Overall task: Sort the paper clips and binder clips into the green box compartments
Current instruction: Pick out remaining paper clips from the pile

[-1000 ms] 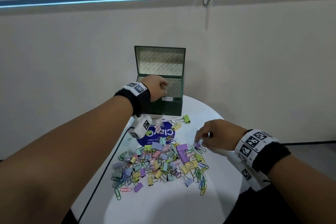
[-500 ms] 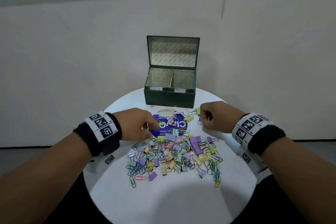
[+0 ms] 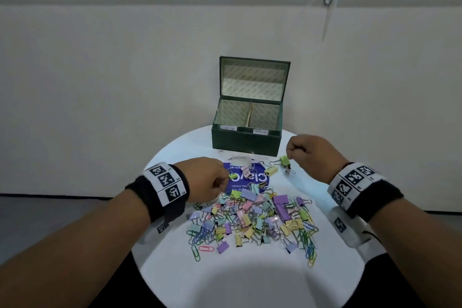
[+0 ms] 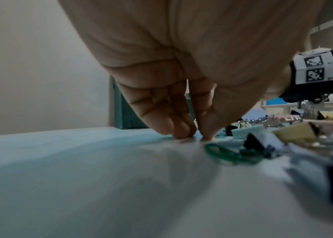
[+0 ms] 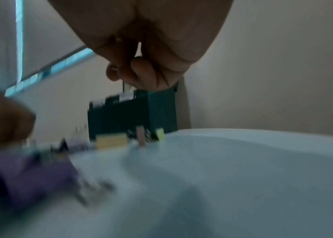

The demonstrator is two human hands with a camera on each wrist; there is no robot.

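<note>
The green box [image 3: 246, 141] stands open at the back of the round white table [image 3: 250, 277], a divider [image 3: 249, 115] splitting it into two compartments. A pile of pastel binder clips and paper clips [image 3: 252, 217] lies in front of it. My left hand [image 3: 226, 179] is down at the pile's far left edge and pinches a small green binder clip [image 3: 233, 176]. In the left wrist view its fingertips [image 4: 183, 133] press on the table. My right hand [image 3: 291, 152] hovers right of the box front, its fingers curled tight on a small clip that I can hardly see.
A blue printed card [image 3: 235, 184] lies between box and pile. Another green binder clip [image 3: 285, 160] and a yellow one [image 3: 272, 170] lie just below my right hand. A wall stands close behind the box. The table drops off on both sides.
My left hand came back from the box down to the pile's left edge. My right hand pinched a clip from the pile and has lifted toward the box.
</note>
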